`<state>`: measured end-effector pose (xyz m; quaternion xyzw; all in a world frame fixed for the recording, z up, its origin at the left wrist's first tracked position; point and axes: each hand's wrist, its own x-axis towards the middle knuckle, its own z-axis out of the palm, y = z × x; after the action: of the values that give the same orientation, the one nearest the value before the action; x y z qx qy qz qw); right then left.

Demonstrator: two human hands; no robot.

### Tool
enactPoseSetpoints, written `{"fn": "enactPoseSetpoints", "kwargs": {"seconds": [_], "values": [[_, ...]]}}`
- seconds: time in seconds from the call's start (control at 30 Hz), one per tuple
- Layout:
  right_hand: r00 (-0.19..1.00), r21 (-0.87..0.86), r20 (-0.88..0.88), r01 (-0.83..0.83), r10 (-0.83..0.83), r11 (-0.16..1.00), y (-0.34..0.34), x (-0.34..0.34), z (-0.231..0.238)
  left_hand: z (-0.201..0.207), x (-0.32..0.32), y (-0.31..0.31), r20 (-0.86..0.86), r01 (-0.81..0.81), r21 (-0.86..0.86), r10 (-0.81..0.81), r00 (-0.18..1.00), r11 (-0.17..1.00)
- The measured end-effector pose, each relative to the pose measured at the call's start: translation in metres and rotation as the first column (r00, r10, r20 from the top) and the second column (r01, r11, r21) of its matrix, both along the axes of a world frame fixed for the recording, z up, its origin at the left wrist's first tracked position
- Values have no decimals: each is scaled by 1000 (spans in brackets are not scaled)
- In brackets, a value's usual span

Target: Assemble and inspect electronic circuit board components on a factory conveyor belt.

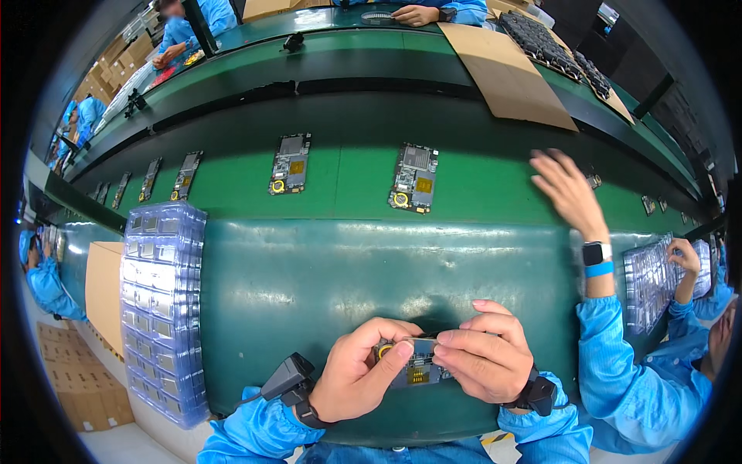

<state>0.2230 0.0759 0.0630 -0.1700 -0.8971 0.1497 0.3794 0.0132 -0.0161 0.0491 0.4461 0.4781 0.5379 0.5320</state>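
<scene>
Bench: the green bench (309, 259) gleamed with reflected light, and beyond it ran a darker green strip (344, 182).
Row: circuit boards (413, 179) lay along that strip, well apart, likely so each could be lifted alone.
Trays: over on the left, stacked clear trays (191, 309) carried small flat parts (166, 361) in their pockets, presumably to keep them separate and handy.
Held board: here was the action! The held board (418, 377) was up between both hands over the bench's near side, close to the body, probably for a good look.
Left hand: the left hand (359, 367) had thumb and fingers pinched narrowly on its left end, seemingly to steady it.
Right hand: the right hand (491, 359) brought bunched fingertips to a thin flat piece (422, 342) at the upper edge; gripping or merely pressing, I couldn't tell.
Neighbour: a co-worker's hand (568, 193), blurred, hung over the strip, fingers spread.
</scene>
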Motion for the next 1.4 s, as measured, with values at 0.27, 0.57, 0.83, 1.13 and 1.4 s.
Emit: {"fn": "enactPoseSetpoints", "kwargs": {"seconds": [0.27,0.57,0.83,1.13,1.4], "values": [[999,23,-25,22,-21,1000,0,-1,-1,-5,1,0,39,2,24,-3,999,1000],[997,-119,-71,-24,15,993,1,1,1,6,-3,2,303,42,-13,-37,952,999],[999,-86,-49,0,-4,996,-3,0,2,7,-1,-1,219,79,-7,-76,973,997],[1000,-83,-19,22,-24,996,-3,0,1,8,0,-3,218,97,-35,-88,972,995],[999,-99,-47,-9,4,995,-3,-1,1,7,-1,-3,137,91,-4,-90,986,996]]}}
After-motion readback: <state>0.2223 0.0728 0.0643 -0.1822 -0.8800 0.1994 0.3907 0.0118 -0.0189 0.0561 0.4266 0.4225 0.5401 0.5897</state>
